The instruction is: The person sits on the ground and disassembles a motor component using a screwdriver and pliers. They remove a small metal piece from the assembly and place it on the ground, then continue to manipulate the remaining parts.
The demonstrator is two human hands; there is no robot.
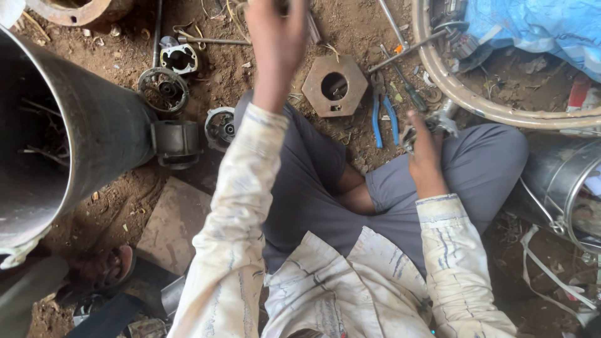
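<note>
Metal part [432,125] in right hand [426,156]

We see a long-sleeved shirt [325,281], off-white with faint blue streaks and smudges, its buttoned cuffs ending at the wrists. Grey trousers [313,188] cover the legs. The left hand [275,44], toward twelve o'clock, and the right hand [426,156] are bare.
</note>
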